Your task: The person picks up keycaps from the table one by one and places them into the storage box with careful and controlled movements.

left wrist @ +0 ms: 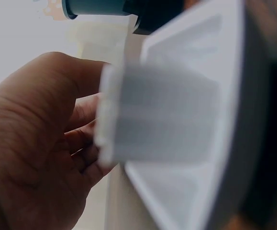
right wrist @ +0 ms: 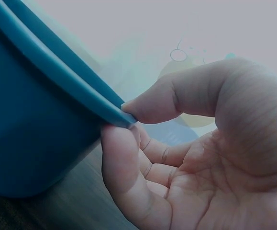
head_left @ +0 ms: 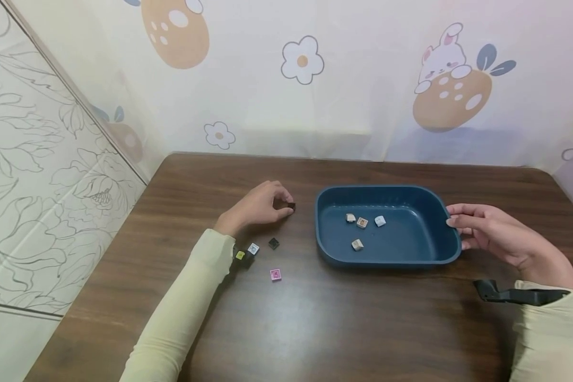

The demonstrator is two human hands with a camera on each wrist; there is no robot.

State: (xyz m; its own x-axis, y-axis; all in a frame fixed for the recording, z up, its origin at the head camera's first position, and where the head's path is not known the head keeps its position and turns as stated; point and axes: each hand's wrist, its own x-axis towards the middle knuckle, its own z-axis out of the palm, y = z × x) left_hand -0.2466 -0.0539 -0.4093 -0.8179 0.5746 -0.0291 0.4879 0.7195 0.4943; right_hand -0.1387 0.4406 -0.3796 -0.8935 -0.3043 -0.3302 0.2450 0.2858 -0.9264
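Observation:
My left hand (head_left: 260, 204) is over the left part of the table, pinching a small dark cube (head_left: 292, 206) between thumb and fingers. A blurred white object (left wrist: 171, 115) hides those fingertips in the left wrist view. Close to that wrist lie small square cubes: a white one (head_left: 253, 249), a yellow-green one (head_left: 240, 255), a black one (head_left: 274, 243) and a pink one (head_left: 275, 275). My right hand (head_left: 489, 231) grips the right rim of a dark blue basin (head_left: 425, 262), thumb over the edge in the right wrist view. Several pale cubes (head_left: 362, 223) lie inside the basin.
The brown wooden table (head_left: 344, 329) meets a wall covering (head_left: 258, 95) with fruit and flower prints at its far edge. On the left stands a white panel (head_left: 38, 175) with line-drawn flowers. A black strap (head_left: 525, 296) goes around the right sleeve.

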